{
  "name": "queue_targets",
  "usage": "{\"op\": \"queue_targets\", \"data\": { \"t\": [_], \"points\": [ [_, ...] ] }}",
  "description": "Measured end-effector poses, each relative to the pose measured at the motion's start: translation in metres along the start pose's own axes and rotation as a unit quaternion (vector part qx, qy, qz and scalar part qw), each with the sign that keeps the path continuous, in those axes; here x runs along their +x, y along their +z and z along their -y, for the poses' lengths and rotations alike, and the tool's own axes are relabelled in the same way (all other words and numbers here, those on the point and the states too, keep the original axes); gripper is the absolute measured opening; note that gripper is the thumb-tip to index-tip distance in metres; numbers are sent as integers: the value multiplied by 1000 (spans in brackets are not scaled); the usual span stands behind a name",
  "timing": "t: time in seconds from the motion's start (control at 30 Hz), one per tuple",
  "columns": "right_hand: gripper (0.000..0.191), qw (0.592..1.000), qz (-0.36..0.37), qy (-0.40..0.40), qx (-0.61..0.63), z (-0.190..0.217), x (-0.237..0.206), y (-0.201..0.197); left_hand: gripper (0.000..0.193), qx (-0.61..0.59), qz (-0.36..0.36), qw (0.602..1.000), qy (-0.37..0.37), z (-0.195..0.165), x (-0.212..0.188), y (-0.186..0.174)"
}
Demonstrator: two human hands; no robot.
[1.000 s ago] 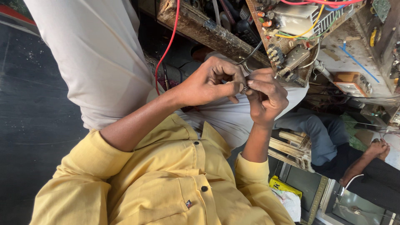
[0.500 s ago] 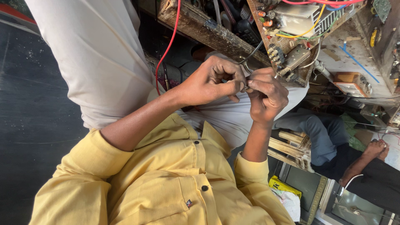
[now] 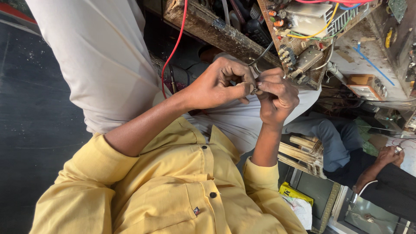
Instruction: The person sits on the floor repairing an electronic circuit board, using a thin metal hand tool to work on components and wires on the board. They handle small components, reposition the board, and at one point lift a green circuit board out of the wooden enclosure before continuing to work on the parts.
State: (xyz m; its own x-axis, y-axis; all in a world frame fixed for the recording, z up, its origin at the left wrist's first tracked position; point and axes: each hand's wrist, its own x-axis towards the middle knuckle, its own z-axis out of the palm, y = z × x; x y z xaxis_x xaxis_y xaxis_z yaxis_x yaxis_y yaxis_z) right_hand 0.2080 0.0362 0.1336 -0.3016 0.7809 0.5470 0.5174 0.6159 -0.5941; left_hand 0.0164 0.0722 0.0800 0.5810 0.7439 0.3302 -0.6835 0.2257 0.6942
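Far left is the dark floor [image 3: 39, 130], then a stretch of white cloth [image 3: 104, 56] with a red wire [image 3: 173, 52] hanging down across its right edge.

My left hand [image 3: 214, 84] comes in from the left. Its fingers [image 3: 240, 89] are curled in, with thumb and forefinger pinched on a small metal part [image 3: 253, 90]. That part sits right where my two hands meet, held up in the air just below the worn wooden edge of the counter [image 3: 208, 24]. It is mostly hidden by my fingertips, so I cannot tell exactly what kind of part it is.

My right hand [image 3: 277, 93] meets it from the other side, fingers clenched and gripping the same part. A thin grey wire [image 3: 264, 53] rises from between my hands towards the circuit board [image 3: 299, 39] above, which is crowded with capacitors and yellow and red leads.

As I judge it, I am in the middle of fine work on this part, twisting or fitting it at the wire's end. What comes next calls for a steady pinch from both hands and no pull on that wire.

Far right, another person's hand [image 3: 390, 154] rests well apart from mine.
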Motion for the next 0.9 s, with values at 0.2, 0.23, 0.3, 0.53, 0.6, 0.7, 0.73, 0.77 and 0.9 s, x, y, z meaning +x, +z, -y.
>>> {"op": "queue_targets", "data": {
  "t": [0.2,0.23,0.3,0.53,0.6,0.7,0.73,0.77,0.9],
  "points": [
    [15,1000,7,20,4,2,0,-4,10,-1,-6,1000,-10,2,1,0],
    [14,1000,3,26,6,3,-1,-4,10,-6,-9,1000,-13,2,2,0],
    [14,999,-11,27,22,3,-1,-5,10,-7,-13,1000,-11,1,2,-1],
    [19,999,-13,24,22,3,-2,-7,9,2,-12,1000,7,4,3,-3],
    [19,999,-8,29,23,4,-3,-7,9,-12,-11,1000,4,6,2,-3],
    [19,999,-5,31,15,5,-3,-7,10,-40,-9,999,-3,7,1,-3],
    [19,999,-7,31,11,5,-3,-7,11,-56,-11,998,-13,6,1,-3],
    [18,999,-10,30,7,6,-2,-7,13,-69,-11,997,-23,4,2,-3],
    [20,999,-33,41,7,10,0,-7,18,-102,-12,994,-43,-7,-1,0]
  ]
}}
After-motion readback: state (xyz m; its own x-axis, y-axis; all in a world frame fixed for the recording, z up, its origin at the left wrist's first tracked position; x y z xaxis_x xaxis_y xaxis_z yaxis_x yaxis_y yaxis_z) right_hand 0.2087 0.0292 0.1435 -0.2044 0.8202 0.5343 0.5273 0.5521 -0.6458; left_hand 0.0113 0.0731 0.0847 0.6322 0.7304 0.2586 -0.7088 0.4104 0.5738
